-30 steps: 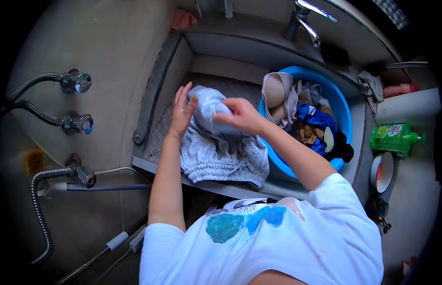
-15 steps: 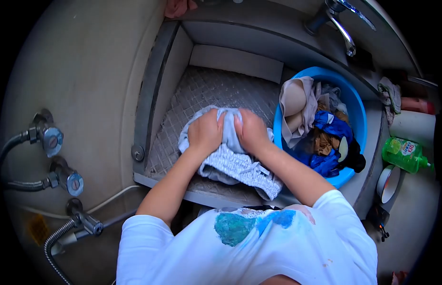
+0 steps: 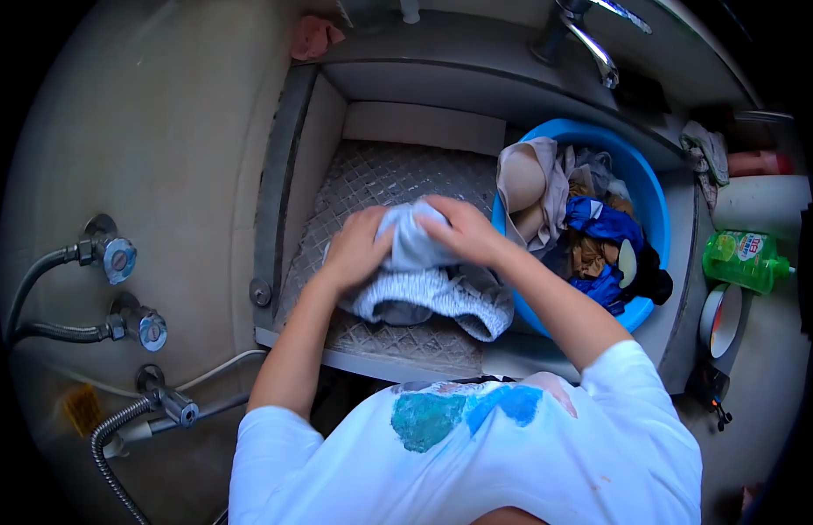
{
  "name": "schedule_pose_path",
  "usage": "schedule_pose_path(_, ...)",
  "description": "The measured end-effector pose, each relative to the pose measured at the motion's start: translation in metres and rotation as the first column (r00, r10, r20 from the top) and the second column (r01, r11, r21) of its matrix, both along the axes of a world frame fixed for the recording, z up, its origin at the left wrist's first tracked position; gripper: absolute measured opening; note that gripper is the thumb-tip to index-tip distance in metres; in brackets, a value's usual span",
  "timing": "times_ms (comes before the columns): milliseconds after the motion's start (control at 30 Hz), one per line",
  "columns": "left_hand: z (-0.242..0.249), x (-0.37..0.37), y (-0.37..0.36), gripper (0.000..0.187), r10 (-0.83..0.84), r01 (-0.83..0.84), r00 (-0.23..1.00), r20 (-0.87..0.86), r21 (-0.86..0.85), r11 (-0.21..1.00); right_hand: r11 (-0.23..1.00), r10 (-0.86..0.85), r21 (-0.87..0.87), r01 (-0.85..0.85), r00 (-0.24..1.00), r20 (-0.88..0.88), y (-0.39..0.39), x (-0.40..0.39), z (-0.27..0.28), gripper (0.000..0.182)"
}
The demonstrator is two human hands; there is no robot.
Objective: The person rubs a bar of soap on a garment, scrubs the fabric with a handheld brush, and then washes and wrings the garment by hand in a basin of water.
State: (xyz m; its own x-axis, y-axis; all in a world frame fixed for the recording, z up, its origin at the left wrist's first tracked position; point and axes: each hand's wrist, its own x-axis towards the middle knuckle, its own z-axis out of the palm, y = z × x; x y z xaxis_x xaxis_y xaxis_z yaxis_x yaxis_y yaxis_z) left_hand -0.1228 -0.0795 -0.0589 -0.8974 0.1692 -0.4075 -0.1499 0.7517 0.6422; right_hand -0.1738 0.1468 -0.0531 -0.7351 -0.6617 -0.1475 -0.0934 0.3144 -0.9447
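A pair of light grey-blue pants [image 3: 417, 245] with a gathered elastic waistband lies bunched on the textured washboard surface [image 3: 393, 175] of the sink. My left hand [image 3: 358, 249] grips the bunched cloth from the left, its fingers pressed against a raised fold. From the right, my right hand [image 3: 461, 231] holds the same fold, thumb on the near side. The waistband spreads toward my body, its opening facing me. Beside my right forearm, a blue basin [image 3: 658, 197] holds wet clothes, among them a beige padded garment [image 3: 527, 184] and a bright blue cloth [image 3: 599, 219].
A chrome faucet [image 3: 592, 48] rises behind the basin. On the right ledge are a green soap bottle [image 3: 746, 261], a white bowl [image 3: 719, 322] and a hanging cloth [image 3: 705, 153]. Valves with hoses [image 3: 118, 260] project from the left wall. A pink cloth [image 3: 315, 38] lies at the back corner.
My hands have shifted on the pants, with fingers less tightly curled and the left hand moved slightly left. The fold between them is bunched differently. The camera view has shifted slightly.
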Motion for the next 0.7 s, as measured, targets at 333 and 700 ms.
schedule_pose_path(333,0.034,0.057,0.054,0.061,-0.04,-0.118,0.918,-0.395,-0.368,0.922,0.952,-0.169,0.149,0.266,0.866,-0.47,-0.013,0.058,-0.018,0.033)
schedule_pose_path(700,-0.015,-0.053,0.009,0.047,0.181,-0.216,0.975,-0.13,-0.345,0.913,0.749,-0.35,0.357,0.559,0.79,-0.504,-0.075,-0.075,-0.078,0.047)
